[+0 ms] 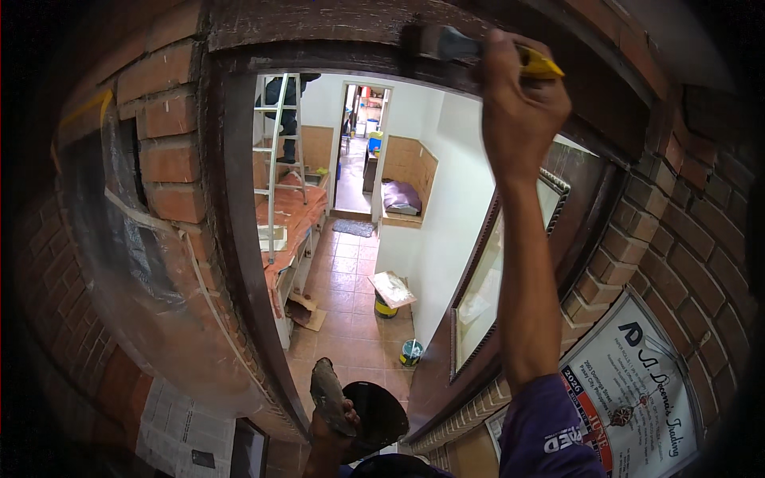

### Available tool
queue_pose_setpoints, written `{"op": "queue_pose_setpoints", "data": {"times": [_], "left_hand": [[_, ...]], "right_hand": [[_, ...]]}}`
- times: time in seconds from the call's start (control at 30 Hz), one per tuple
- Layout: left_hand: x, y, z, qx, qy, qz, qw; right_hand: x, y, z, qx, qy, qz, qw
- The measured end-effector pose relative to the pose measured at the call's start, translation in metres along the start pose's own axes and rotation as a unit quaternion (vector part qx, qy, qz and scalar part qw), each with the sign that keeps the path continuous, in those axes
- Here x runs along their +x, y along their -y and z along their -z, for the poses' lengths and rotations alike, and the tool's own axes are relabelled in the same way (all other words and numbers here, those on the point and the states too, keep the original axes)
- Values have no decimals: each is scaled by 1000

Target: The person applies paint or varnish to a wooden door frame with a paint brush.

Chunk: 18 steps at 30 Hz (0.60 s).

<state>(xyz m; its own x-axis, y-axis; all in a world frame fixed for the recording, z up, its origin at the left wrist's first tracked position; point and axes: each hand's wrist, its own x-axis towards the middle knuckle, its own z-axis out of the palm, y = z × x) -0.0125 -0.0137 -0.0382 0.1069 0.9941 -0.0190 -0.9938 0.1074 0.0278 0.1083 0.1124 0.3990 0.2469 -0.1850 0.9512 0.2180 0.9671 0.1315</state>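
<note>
Purple sleeve [522,418]; right hand [526,103] grips yellow-handled paintbrush [460,45] against dark lintel [319,28]; left hand [328,430] clasps greyish object [327,390]

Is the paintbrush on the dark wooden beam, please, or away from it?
It appears on it: the paintbrush has its dark bristles against the beam, while the right hand grips the yellow handle.

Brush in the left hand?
No, the right hand grips the brush, with its bristles up at the dark wooden beam over the doorway.
</note>
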Motion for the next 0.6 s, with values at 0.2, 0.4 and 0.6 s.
{"op": "queue_pose_setpoints", "data": {"times": [0.2, 0.4, 0.6], "left_hand": [[-5, 2, -7, 16, 7, -25, 1000], [-2, 1, -2, -40, 59, 18, 997], [-3, 1, 10, -46, 72, -6, 996]], "right_hand": [[37, -15, 65, -75, -76, -24, 994], [49, -6, 42, -8, -26, -89, 996], [51, -20, 25, -80, -4, 2, 997]]}}
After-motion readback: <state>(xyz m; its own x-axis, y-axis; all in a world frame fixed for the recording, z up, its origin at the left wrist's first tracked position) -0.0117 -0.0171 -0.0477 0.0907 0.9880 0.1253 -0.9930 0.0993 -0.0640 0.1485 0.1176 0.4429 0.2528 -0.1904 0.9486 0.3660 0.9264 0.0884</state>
